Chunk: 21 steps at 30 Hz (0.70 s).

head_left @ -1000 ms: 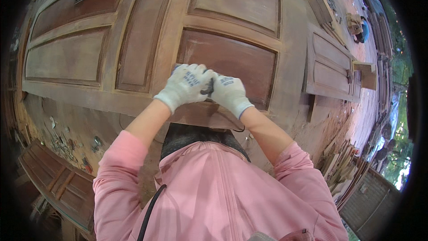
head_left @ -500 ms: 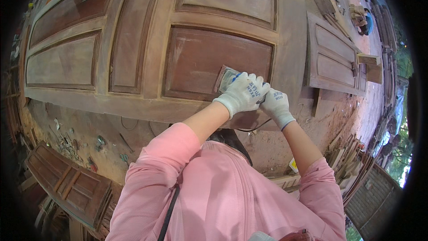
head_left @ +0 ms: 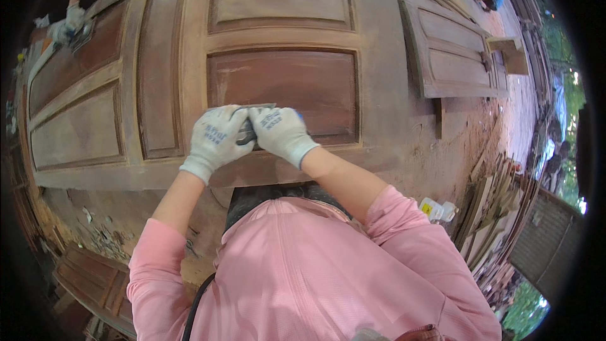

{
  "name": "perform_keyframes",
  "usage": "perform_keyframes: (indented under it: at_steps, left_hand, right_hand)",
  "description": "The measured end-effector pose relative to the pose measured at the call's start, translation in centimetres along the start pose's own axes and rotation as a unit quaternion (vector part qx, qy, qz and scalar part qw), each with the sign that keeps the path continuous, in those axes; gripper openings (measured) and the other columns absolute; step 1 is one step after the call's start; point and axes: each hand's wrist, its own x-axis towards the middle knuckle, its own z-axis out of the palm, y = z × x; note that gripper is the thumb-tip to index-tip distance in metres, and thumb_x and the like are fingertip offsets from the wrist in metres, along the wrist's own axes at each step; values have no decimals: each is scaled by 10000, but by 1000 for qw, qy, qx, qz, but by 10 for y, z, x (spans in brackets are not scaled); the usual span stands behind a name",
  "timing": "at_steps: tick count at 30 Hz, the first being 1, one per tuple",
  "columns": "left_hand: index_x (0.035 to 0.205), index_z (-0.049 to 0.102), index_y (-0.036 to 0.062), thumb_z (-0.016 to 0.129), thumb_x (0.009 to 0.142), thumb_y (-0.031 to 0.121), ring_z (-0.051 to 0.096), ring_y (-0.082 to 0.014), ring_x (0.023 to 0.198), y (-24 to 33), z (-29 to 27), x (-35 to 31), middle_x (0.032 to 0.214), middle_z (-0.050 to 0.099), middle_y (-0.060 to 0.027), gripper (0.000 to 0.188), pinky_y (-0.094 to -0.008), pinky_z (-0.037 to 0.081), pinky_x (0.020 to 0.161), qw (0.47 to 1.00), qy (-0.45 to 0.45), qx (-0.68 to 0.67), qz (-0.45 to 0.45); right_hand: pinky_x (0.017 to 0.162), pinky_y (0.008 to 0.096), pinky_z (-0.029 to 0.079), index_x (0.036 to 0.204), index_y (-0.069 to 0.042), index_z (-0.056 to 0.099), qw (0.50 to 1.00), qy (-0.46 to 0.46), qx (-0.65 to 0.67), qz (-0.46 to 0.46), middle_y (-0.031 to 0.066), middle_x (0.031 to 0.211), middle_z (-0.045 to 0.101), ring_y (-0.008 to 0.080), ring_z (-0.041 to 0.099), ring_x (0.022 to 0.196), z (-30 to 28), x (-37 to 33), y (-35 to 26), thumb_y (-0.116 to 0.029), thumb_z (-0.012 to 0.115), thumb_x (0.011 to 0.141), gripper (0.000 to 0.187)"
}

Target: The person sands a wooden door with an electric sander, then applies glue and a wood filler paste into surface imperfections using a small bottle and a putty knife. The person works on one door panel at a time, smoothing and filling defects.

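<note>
A large brown panelled wooden door (head_left: 385,88) lies flat in front of me. Both my hands wear white knit work gloves. My left hand (head_left: 216,139) and my right hand (head_left: 282,134) are closed around a dark power sander (head_left: 246,134), one on each side of its body. The sander's flat pad barely shows past the fingertips, over the left part of a reddish recessed panel (head_left: 303,91). Pale dust streaks mark that panel. How firmly the pad touches the wood is hidden by my gloves.
At the far left, a co-worker's gloved hand (head_left: 71,22) works a flat tool on the same door. A smaller panelled door (head_left: 451,57) stands to the right. Wood strips (head_left: 489,215) and a white container (head_left: 439,209) lie at right; more door panels (head_left: 98,284) are at lower left.
My hands and the sander have moved left across the reddish panel, and my left arm has swung outward. My view has shifted too. The co-worker's hand has moved left along its panel.
</note>
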Motion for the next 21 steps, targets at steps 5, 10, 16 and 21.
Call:
perform_keyframes:
  at_steps: [5,10,16,21]
  left_hand:
    - [1176,637,145,833,691,384,672,-302,1097,18,11,22,1166,676,-78,575,-437,546,930,999,-19,11,31]
    - [1145,637,148,820,704,375,679,-294,1084,69,38,65,1173,674,-74,529,-432,551,918,995,-9,-10,96]
    - [1079,638,165,777,748,383,701,-258,1008,125,65,118,1064,692,-64,420,-414,568,845,987,-6,-19,159]
    - [1075,629,170,765,759,391,701,-285,959,127,67,161,994,684,-75,409,-427,571,817,987,-11,3,158]
  right_hand:
    - [685,448,609,1067,-89,638,999,10,4,35,157,951,754,310,762,829,-6,-24,26,-203,572,932,189]
    - [676,448,603,1069,-95,634,994,11,-17,103,139,921,753,313,757,805,-14,-71,78,-229,599,916,206]
    - [675,423,593,1037,-108,611,987,74,-40,140,113,875,748,305,752,794,-18,-119,140,-255,641,899,204]
    - [704,430,596,1077,-103,599,985,104,-82,112,120,919,750,300,753,835,-34,-101,177,-275,650,907,247]
